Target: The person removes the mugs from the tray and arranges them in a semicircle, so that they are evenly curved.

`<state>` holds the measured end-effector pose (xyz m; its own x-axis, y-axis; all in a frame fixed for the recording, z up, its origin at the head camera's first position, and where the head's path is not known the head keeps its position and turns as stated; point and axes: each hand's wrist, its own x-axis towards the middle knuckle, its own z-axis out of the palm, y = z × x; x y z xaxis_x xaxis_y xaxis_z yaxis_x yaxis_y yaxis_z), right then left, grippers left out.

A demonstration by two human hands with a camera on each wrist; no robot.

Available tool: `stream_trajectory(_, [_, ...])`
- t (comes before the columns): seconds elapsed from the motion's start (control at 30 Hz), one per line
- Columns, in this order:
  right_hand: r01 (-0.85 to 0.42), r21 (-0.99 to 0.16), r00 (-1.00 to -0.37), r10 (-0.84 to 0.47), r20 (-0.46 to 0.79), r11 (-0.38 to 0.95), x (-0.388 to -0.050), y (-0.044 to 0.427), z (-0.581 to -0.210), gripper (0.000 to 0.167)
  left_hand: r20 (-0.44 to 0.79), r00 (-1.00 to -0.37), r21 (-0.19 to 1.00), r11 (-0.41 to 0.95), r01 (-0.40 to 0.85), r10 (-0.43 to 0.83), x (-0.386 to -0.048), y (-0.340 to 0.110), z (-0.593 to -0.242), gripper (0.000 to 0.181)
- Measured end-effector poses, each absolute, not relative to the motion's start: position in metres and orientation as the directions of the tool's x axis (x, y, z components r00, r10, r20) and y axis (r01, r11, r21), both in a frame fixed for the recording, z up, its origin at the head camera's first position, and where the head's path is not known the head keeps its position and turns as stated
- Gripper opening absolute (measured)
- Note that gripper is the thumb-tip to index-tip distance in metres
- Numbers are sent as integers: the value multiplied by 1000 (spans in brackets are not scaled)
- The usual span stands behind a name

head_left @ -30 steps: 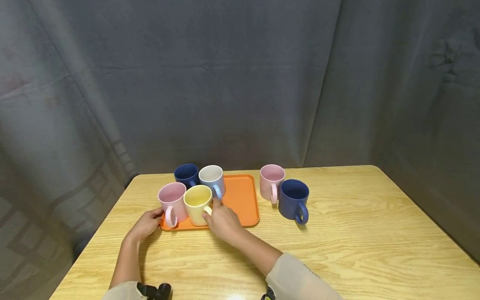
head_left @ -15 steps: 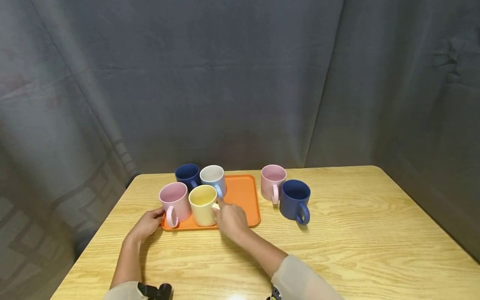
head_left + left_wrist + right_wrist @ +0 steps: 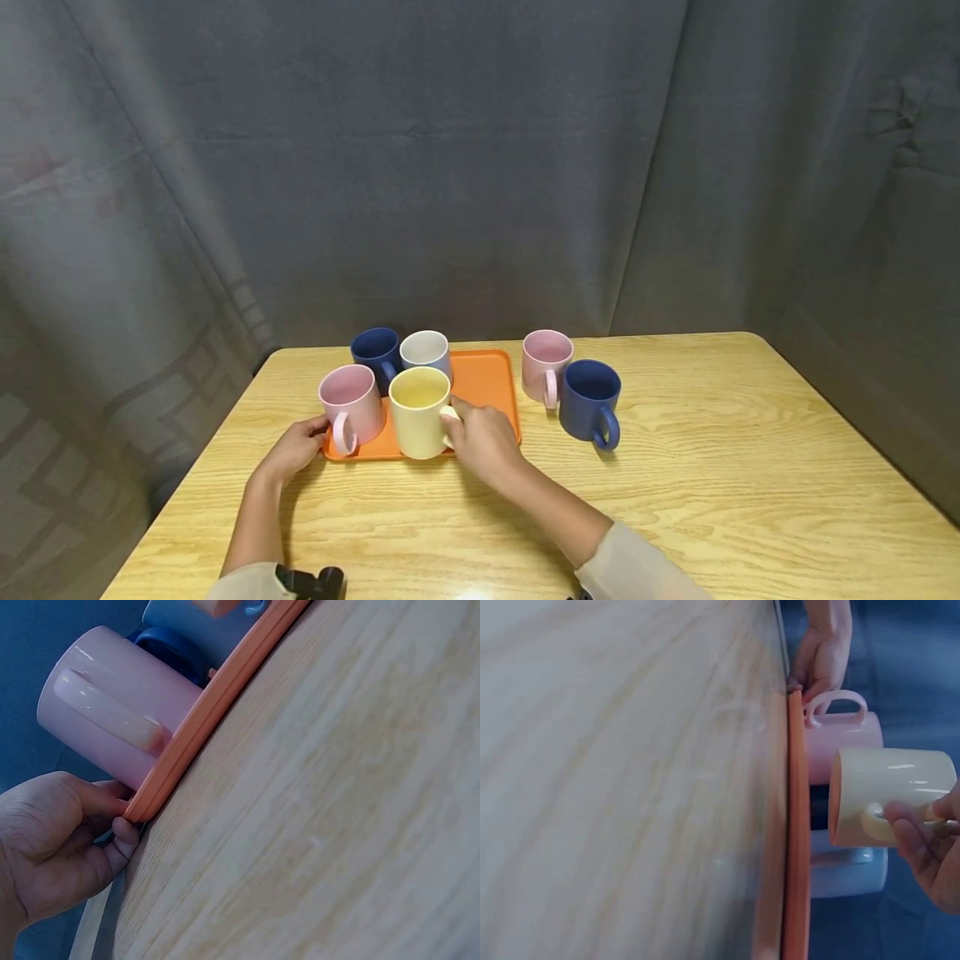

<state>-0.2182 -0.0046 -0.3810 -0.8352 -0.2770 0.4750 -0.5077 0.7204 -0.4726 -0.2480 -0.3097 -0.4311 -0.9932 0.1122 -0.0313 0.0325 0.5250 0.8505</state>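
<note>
My right hand point(image 3: 486, 442) pinches the handle of a yellow mug point(image 3: 420, 417); in the right wrist view the yellow mug point(image 3: 892, 791) hangs clear of the orange tray point(image 3: 798, 825). My left hand point(image 3: 291, 450) grips the front left corner of the orange tray point(image 3: 491, 379), as the left hand point(image 3: 60, 844) shows in the left wrist view. Beside it a pink mug point(image 3: 363, 412) stands on the tray. Behind, a dark blue mug point(image 3: 375, 350) and a light blue mug with a white inside point(image 3: 426, 350) stand on the tray, the latter partly hidden by the yellow mug.
To the right of the tray, a second pink mug point(image 3: 542, 367) and a second dark blue mug point(image 3: 585, 408) stand on the wooden table point(image 3: 720, 467), handles towards me. A grey curtain point(image 3: 465, 167) hangs behind the table.
The yellow mug has moved right and risen from the tray in my right hand, away from the pink mug. My left hand stays at the tray corner.
</note>
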Motion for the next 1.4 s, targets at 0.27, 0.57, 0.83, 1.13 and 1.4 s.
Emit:
stream_trajectory(0.27, [-542,-463,-815,-302,495,702,-196,34,-375,29,-35,-992,853,521,34,121,-246,-309,-430,42])
stream_trajectory(0.57, [-424,-609,-887,-171,429,671,-167,87,-358,29,-26,-992,841,539,43,121,-247,-309,-427,43])
stream_trajectory(0.83, [-407,-621,-873,-84,481,670,-142,135,-329,30,-23,-992,846,530,47,124,-247,-308,-427,41])
stream_trajectory(1.13, [-322,-580,-848,44,528,748,-129,188,-312,33,-26,-993,835,548,42,116,-248,-309,-429,40])
stream_trajectory(1.4, [-211,-530,-839,126,529,821,-132,223,-314,38,-41,-994,842,539,21,103,-247,-309,-431,42])
